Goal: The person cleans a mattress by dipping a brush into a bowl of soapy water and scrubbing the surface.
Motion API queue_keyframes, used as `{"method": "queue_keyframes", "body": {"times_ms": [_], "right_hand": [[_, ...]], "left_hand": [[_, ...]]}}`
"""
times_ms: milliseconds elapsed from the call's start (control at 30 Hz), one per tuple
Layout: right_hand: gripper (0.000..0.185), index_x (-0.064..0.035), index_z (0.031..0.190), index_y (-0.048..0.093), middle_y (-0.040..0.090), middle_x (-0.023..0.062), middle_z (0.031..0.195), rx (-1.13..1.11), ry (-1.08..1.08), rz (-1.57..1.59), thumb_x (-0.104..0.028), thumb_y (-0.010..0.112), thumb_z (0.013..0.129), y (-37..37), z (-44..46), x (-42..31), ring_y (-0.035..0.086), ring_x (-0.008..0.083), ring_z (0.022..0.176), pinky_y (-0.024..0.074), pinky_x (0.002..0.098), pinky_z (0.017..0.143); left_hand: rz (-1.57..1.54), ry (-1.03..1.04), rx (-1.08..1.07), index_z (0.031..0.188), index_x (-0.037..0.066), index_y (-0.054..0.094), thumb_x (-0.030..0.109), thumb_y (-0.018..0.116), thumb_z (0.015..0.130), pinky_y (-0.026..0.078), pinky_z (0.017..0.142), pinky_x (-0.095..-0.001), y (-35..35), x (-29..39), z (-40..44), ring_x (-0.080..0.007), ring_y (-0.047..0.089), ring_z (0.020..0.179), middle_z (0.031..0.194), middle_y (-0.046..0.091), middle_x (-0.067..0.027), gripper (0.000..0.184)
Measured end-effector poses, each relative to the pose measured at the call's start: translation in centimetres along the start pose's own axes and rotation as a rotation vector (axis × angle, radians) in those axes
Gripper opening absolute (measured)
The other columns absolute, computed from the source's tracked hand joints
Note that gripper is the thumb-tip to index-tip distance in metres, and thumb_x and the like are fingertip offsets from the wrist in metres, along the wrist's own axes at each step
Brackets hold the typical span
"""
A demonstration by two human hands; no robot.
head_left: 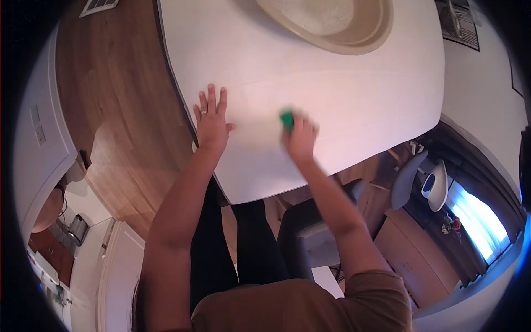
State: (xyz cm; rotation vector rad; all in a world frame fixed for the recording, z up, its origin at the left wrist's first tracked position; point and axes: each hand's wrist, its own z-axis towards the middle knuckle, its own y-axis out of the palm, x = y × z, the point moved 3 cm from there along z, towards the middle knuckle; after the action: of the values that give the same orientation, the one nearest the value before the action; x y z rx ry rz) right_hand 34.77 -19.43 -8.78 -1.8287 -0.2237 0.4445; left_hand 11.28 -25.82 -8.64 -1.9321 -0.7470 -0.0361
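Green object (286,118) in right hand (301,137)

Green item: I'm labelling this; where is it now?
Head view: the green item is in the right hand, over the white table, nearer than the basin.

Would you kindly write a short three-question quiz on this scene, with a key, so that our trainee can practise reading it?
1. True or false: the bare left hand lies with its fingers spread on the broad, flat white tabletop.
2. Short answer: which hand holds the small, bright green object, blurred in this picture?
3. Fill in the blank with "nearer to" or "farther from": the large, rounded beige basin is ____ the person than both hands are.

Key:
1. True.
2. The bare right hand.
3. Farther from.
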Motion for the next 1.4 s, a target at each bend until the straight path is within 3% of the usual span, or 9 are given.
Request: {"method": "queue_keyframes", "body": {"times_ms": [167,433,533,700,800,1000,1100,1300,1400], "right_hand": [[0.057,-0.0063,0.124,0.048,0.054,0.0149,0.115,-0.127,-0.046,0.015,-0.014,0.067,0.071,1.3,-12.0,4.5,0.050,0.0316,0.111,0.0314,0.0507,0.092],[0.039,-0.0101,0.115,0.051,0.057,0.0136,0.103,0.260,-0.146,0.139,-0.012,0.060,0.077,-1.1,18.5,-17.9,0.057,0.0306,0.099,0.0344,0.0474,0.086],[0.040,-0.0097,0.116,0.051,0.057,0.0124,0.103,0.253,-0.136,0.159,-0.012,0.060,0.077,-0.3,14.4,-16.1,0.056,0.0307,0.100,0.0344,0.0479,0.086],[0.054,-0.0063,0.124,0.048,0.054,0.0141,0.117,-0.103,-0.012,0.004,-0.011,0.065,0.073,2.9,-12.3,-4.2,0.049,0.0298,0.114,0.0300,0.0488,0.093],[0.053,-0.0049,0.123,0.049,0.054,0.0137,0.118,-0.111,0.021,-0.011,-0.011,0.065,0.073,3.3,-14.2,-2.4,0.050,0.0303,0.113,0.0302,0.0485,0.093],[0.045,-0.0109,0.119,0.050,0.056,0.0136,0.102,0.414,-0.091,0.090,-0.013,0.064,0.075,-0.5,19.2,-18.0,0.057,0.0311,0.092,0.0346,0.0463,0.085],[0.048,-0.0113,0.121,0.050,0.055,0.0140,0.104,0.346,-0.049,0.111,-0.012,0.063,0.075,-1.1,19.6,-19.0,0.057,0.0311,0.095,0.0344,0.0476,0.088],[0.054,-0.0104,0.127,0.048,0.052,0.0168,0.120,-0.131,-0.061,-0.109,-0.017,0.064,0.076,2.0,-8.9,-7.3,0.052,0.0321,0.104,0.0343,0.0504,0.091],[0.053,-0.0118,0.125,0.048,0.053,0.0147,0.116,-0.351,0.010,-0.233,-0.016,0.064,0.075,-2.6,-12.0,-3.1,0.054,0.0312,0.103,0.0367,0.0520,0.084]], "left_hand": [[-0.012,-0.022,-0.031,0.150,0.020,0.012,0.023,0.077,0.070,0.017,0.114,-0.0516,-0.2,0.3,0.2,-0.0354,0.011,0.142,0.156,0.004,-0.0105,0.103],[-0.146,-0.007,0.079,0.149,0.012,0.013,0.028,0.079,0.067,0.014,0.114,-0.0503,0.0,-1.1,-1.5,-0.0334,0.010,0.143,0.156,0.007,-0.0112,0.106],[-0.272,-0.025,0.202,0.148,0.007,0.016,0.030,0.075,0.071,0.015,0.113,-0.0506,-0.6,-3.2,-3.5,-0.0332,0.014,0.142,0.155,0.012,-0.0138,0.099],[-0.333,0.075,0.253,0.144,0.006,0.027,0.024,0.065,0.082,0.023,0.111,-0.0496,-0.3,-5.1,-4.3,-0.0323,0.025,0.139,0.151,0.024,-0.0119,0.076],[-0.343,0.081,0.246,0.144,0.007,0.029,0.022,0.064,0.083,0.027,0.109,-0.0481,-0.8,-5.0,-3.9,-0.0297,0.028,0.138,0.151,0.026,-0.0088,0.071],[-0.308,0.097,0.244,0.143,0.008,0.030,0.016,0.063,0.083,0.029,0.108,-0.0468,0.3,-6.6,-3.8,-0.0295,0.033,0.136,0.149,0.031,-0.0084,0.069],[-0.296,0.086,0.261,0.144,0.009,0.029,0.013,0.062,0.083,0.028,0.109,-0.0461,0.5,-6.8,-3.9,-0.0303,0.033,0.135,0.149,0.032,-0.0084,0.070],[-0.225,0.018,0.217,0.146,0.010,0.026,0.015,0.063,0.082,0.027,0.108,-0.0497,0.7,-5.7,-3.9,-0.0341,0.031,0.135,0.150,0.029,-0.0076,0.074],[-0.087,-0.043,0.113,0.146,0.012,0.027,0.021,0.066,0.079,0.026,0.107,-0.0546,1.6,-5.6,-3.1,-0.0370,0.027,0.136,0.152,0.026,-0.0062,0.078]]}}
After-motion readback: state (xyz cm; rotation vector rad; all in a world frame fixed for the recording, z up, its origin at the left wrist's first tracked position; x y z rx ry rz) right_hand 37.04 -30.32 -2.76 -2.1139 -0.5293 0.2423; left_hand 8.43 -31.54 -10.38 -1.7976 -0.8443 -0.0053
